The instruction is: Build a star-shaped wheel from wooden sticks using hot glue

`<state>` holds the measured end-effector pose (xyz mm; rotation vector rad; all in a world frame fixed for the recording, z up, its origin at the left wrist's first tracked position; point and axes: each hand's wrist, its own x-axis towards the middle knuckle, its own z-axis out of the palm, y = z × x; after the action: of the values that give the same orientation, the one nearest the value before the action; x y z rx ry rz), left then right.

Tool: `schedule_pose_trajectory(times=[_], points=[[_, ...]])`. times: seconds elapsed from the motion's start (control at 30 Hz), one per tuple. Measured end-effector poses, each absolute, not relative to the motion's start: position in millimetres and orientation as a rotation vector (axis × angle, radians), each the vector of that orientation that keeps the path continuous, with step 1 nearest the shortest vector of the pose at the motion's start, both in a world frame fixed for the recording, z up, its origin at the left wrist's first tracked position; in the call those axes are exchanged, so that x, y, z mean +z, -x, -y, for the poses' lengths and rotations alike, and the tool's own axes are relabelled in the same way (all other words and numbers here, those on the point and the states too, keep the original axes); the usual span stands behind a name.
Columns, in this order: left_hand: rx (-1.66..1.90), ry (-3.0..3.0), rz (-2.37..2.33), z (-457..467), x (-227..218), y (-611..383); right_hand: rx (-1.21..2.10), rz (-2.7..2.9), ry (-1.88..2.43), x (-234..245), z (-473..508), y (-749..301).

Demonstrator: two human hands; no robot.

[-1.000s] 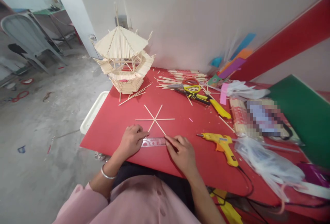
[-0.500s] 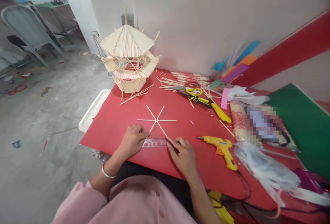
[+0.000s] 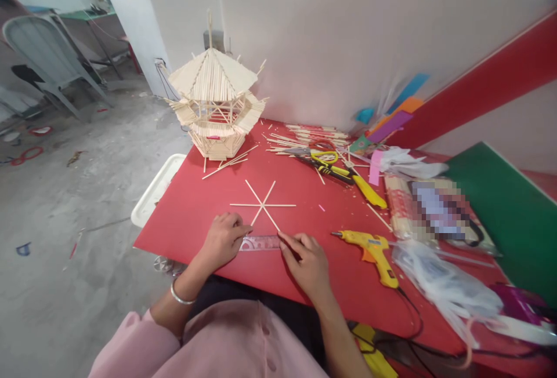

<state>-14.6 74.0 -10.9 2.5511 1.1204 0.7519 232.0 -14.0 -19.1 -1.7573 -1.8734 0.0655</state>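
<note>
While the pale stick-built pagoda model (image 3: 213, 105) stands at the back left of the red surface (image 3: 191, 204), the left hand (image 3: 223, 240) has its fingers bent, thumb and fingertips pinning the left end of the clear plastic ruler (image 3: 261, 243), flat near the front edge. Just beyond it lies the six-armed star of thin sticks (image 3: 262, 205). Right hand (image 3: 308, 263): fingers pinched shut at the ruler's right end, anything between them hidden. Further right, the yellow glue gun (image 3: 369, 247).
</note>
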Motion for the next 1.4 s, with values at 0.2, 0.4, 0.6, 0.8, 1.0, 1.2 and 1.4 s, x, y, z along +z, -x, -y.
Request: schedule_pose_trajectory(times=[0.2,0.4,0.6,0.8,1.0,1.2,1.4], points=[[0.729,-2.566,-1.140,-73.6,-11.6,15.2,0.067,1.867,1.757,-18.9,13.8,-231.6],[0.746,-2.571,-1.137,-73.7,-10.2,15.2,0.077,1.867,1.758,-18.4,14.0,-230.9],[0.740,-2.571,-1.146,-73.3,-8.4,14.9,0.065,1.870,1.742,-18.4,13.4,-230.5],[0.753,-2.572,-1.143,-73.6,-10.2,15.5,0.072,1.867,1.735,-18.4,13.6,-230.1],[0.739,-2.571,-1.145,-73.8,-9.4,16.0,0.069,1.876,1.729,-16.7,12.8,-230.2],[0.748,-2.581,-1.166,-72.7,-8.1,15.3,0.063,1.873,1.734,-15.6,12.8,-229.7],[0.725,-2.584,-1.163,-72.6,-7.5,15.8,0.080,1.867,1.754,-15.2,12.9,-228.6]])
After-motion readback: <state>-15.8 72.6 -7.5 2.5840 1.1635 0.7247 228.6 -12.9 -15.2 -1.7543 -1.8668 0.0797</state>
